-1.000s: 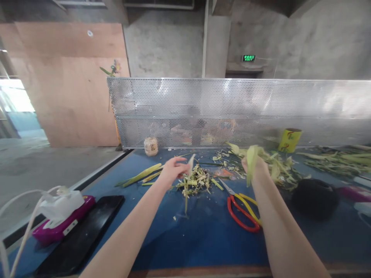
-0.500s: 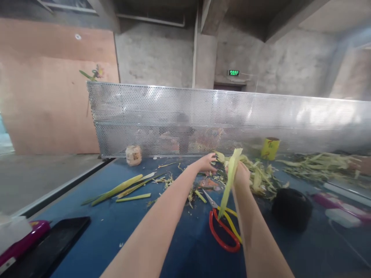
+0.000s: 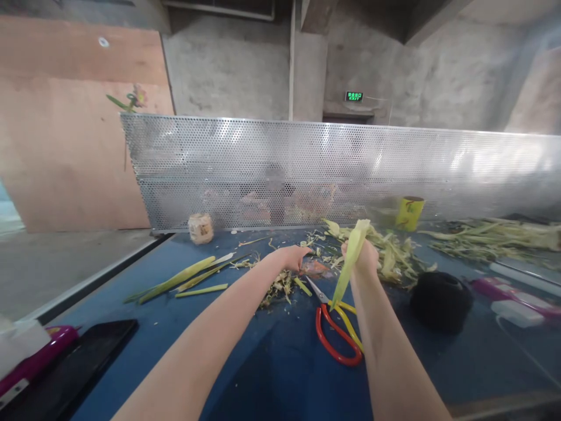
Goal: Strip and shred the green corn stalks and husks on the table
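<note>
My right hand (image 3: 367,257) is closed around a long pale-green corn husk strip (image 3: 349,269), which stands up past the knuckles and hangs toward the scissors. My left hand (image 3: 291,257) is low over the small plant scraps (image 3: 280,286), fingers curled downward; whatever is in them is hidden. Between my forearms lie scissors (image 3: 337,336) with one red and one yellow handle, the blades pointing up and left. Just right of the left fingers is a flat orange-brown piece (image 3: 316,269). Behind my right hand is a heap of loose husks (image 3: 392,257).
Long green stalks (image 3: 184,280) lie left on the blue table (image 3: 272,374). A wrapped roll (image 3: 200,228) and a yellow can (image 3: 409,213) stand before the perforated metal screen (image 3: 228,169). A black spool-like thing (image 3: 441,301) sits right; a dark tray (image 3: 87,362) is at front left.
My left hand has moved left and down from beside the right hand into the scraps, its fingers now curled. The right hand still holds the husk strip. The view has tilted slightly down.
</note>
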The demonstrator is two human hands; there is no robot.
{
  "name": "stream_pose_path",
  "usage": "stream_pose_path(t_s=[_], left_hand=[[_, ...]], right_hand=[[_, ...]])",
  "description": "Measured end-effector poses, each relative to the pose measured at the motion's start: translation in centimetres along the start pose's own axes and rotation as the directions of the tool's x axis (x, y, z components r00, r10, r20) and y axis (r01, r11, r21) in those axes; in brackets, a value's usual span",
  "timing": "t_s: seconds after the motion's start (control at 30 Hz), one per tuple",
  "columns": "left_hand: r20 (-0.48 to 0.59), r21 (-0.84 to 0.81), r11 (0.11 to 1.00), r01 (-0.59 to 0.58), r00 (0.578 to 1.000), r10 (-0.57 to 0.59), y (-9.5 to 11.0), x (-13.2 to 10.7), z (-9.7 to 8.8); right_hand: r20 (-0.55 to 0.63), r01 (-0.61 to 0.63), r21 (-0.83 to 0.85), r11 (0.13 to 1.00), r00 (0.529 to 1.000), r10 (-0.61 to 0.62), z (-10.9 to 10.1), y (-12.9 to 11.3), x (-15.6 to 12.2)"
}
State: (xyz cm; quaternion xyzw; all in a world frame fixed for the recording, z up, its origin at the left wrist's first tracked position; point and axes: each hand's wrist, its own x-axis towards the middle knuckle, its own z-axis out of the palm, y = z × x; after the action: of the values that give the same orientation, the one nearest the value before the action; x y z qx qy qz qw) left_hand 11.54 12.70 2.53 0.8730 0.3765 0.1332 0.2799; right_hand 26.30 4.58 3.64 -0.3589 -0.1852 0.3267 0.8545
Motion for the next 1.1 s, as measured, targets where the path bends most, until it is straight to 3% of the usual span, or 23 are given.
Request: stream_pose_path(t_s=[0.23, 0.37, 0.47, 0.53, 0.6, 0.67, 0.8, 1.0, 1.1], left_hand=[[-0.258, -0.263, 0.964, -0.039, 0.966, -0.031, 2.2, 2.2, -0.1], [-0.349, -0.440, 0.894, -0.083, 0.933, -0.085, 4.0, 1.5, 0.1], [-0.373, -0.561, 0.827, -0.042, 0.905, -0.206, 3.9, -1.5, 0.2], [-0.382, -0.627, 0.779, -0.001, 0.872, -0.305, 3.1, -4.6, 0.1], [-0.393, -0.661, 0.749, 0.040, 0.832, -0.392, 2.0, -8.0, 0.0], [-0.418, -0.669, 0.739, 0.078, 0.783, -0.461, 1.0, -11.0, -0.2], [-0.501, -0.657, 0.753, 0.036, 0.726, -0.471, 0.1, -15.0, -0.6], [-0.549, -0.689, 0.724, -0.038, 0.680, -0.486, -0.4, -16.9, -0.7], [-0.535, -0.726, 0.684, -0.077, 0.689, -0.490, -1.2, -16.9, -0.2]], right_hand=[[0.047, 0.051, -0.112, 0.992, 0.998, -0.046, 0.1, 0.9, 0.2], [0.106, 0.097, -0.241, 0.966, 0.992, -0.073, 0.4, 1.4, -0.1], [0.261, 0.244, -0.417, 0.876, 0.955, -0.141, 0.9, 1.8, -1.2], [0.461, 0.418, -0.561, 0.715, 0.875, -0.150, 1.5, 2.3, -2.4], [0.621, 0.556, -0.629, 0.544, 0.780, -0.079, 2.2, 2.9, -4.0], [0.693, 0.608, -0.635, 0.477, 0.721, 0.003, 2.9, 3.5, -5.9], [0.764, 0.637, -0.600, 0.484, 0.635, 0.112, 3.8, 3.9, -9.1], [0.734, 0.554, -0.653, 0.517, 0.632, 0.249, 3.9, 3.8, -10.7], [0.737, 0.558, -0.654, 0.511, 0.624, 0.262, 3.8, 4.1, -10.7]])
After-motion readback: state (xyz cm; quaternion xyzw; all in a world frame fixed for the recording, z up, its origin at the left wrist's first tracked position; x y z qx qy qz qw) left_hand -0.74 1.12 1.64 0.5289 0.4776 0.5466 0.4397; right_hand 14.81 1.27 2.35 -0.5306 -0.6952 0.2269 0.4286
